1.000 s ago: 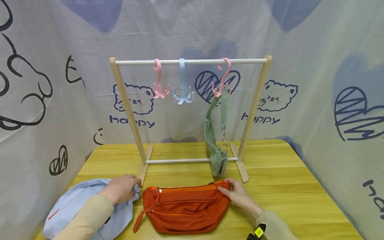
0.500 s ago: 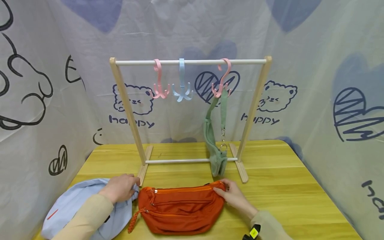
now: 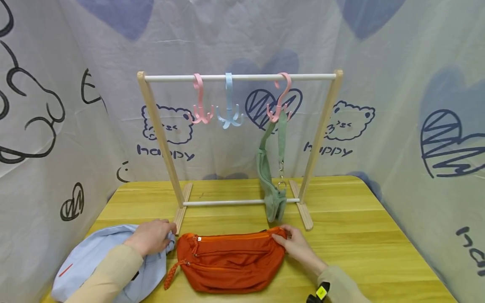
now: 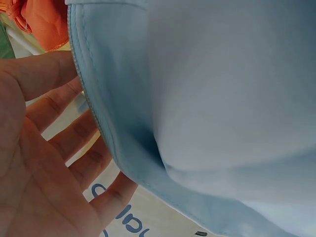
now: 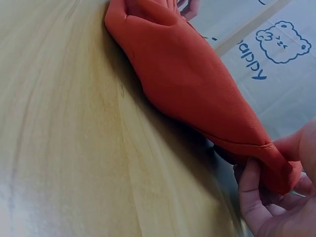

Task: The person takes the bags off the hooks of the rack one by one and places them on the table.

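An orange-red waist bag [image 3: 231, 265] with zippers and a braided pull lies on the table, front toward me. My right hand [image 3: 299, 246] pinches its upper right end; in the right wrist view the thumb and fingers [image 5: 251, 185] curl round that corner. To the left lies a light blue bag [image 3: 151, 273], slumped, with a small red mark. My left hand [image 3: 151, 237] grips its upper right end, the forearm across it. In the left wrist view the fingertips are hidden behind the blue bag's zippered edge [image 4: 94, 103].
Behind stands a wooden rack [image 3: 316, 134] with white bars. Two pink hooks [image 3: 201, 101] and a light blue hook [image 3: 229, 113] hang from its top bar. A green bag [image 3: 270, 185] hangs by its strap from the right pink hook. Printed curtains [image 3: 227, 38] surround the yellow table [image 3: 360, 235].
The orange-red waist bag and my right hand have shifted slightly left overall. The light blue hook has turned a little. My left hand stays almost still.
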Demonstrator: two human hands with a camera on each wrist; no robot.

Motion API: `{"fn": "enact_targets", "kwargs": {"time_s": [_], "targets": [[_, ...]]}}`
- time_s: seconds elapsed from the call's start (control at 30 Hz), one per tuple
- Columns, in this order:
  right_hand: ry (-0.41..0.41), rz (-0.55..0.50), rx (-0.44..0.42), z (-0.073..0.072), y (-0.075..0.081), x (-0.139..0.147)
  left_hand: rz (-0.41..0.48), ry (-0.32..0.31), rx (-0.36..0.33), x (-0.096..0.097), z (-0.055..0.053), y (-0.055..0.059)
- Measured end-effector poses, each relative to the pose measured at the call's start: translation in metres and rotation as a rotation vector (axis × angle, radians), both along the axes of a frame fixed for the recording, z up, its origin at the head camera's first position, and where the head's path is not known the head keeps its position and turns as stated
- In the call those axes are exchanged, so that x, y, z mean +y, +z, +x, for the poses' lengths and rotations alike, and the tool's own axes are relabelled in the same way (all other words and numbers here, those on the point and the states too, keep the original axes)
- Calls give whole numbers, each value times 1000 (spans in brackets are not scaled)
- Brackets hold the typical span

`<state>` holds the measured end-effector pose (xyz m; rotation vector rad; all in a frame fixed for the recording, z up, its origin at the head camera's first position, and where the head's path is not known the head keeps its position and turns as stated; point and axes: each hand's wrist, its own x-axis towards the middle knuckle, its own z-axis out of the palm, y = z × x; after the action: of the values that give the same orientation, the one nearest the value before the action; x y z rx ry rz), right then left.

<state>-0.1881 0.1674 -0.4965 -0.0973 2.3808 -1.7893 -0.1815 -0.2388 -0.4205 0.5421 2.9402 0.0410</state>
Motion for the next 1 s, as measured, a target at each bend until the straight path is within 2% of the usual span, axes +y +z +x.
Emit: {"fn": "enact_targets", "kwargs": {"time_s": [0.3, 0.5, 0.63, 0.7, 0.9, 1.0], "targets": [[-57, 25, -7, -2, 0, 2, -7, -5, 9, 5, 0, 0], [-49, 72, 14, -2, 3, 6, 4, 5, -7, 8, 0, 1], [-80, 110, 82, -2, 7, 9, 29, -4, -23, 14, 1, 8], [-99, 98, 128, -3, 9, 10, 34, -22, -16, 19, 0, 13], [-139, 58, 323, -5, 21, 17, 47, -96, 59, 37, -5, 25], [-167, 65, 379, -7, 30, 19, 71, -130, 89, 49, -9, 34]]}}
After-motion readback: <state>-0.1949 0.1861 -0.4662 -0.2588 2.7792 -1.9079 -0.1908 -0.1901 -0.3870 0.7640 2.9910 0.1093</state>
